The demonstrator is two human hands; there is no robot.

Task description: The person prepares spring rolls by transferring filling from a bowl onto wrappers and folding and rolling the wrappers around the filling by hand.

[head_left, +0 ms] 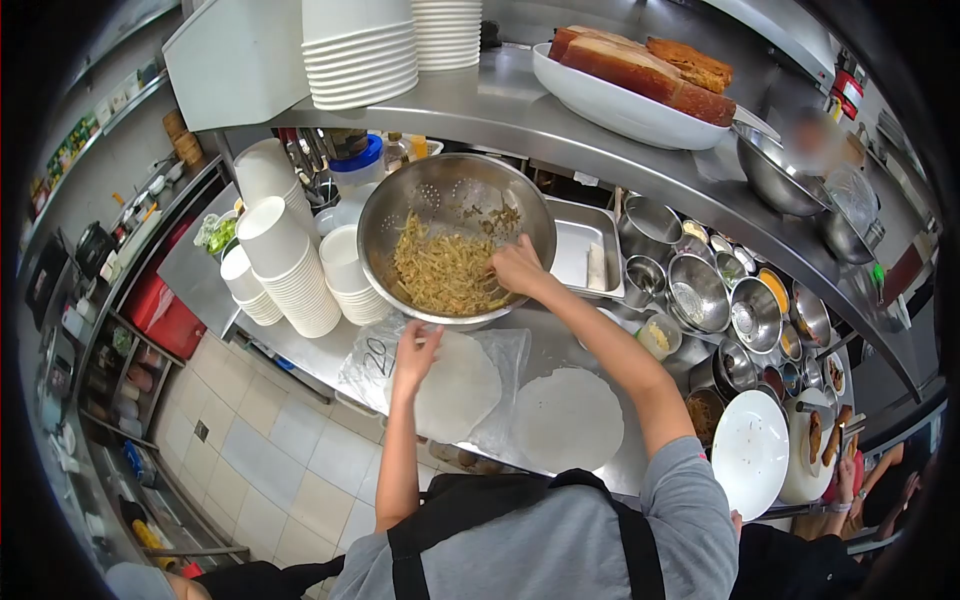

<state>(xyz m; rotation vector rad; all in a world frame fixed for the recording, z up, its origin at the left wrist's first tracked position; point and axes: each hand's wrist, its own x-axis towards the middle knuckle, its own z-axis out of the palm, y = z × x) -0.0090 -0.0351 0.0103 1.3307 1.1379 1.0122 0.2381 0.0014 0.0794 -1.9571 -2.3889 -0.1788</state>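
A large steel bowl point(390, 215) with holes in its wall holds shredded yellowish filling point(440, 265). My right hand point(518, 268) reaches over the bowl's right side into the filling, its fingers curled and their tips hidden. Just below the bowl's front rim is my left hand point(418, 350), fingers bent and apart, nothing visible in them, over the edge of a stack of thin white round sheets point(455, 395). That stack lies on a clear plastic bag point(365, 360) marked "20". One more round sheet point(568, 420) lies flat on the steel counter to the right.
Stacked white tubs point(290, 265) stand left of the bowl. A steel tray point(572, 250) holds a white roll. Steel containers point(700, 292) and a white plate point(750, 455) are at right. Overhead, a shelf point(480, 105) bears a meat dish. Other people are at lower right and lower left.
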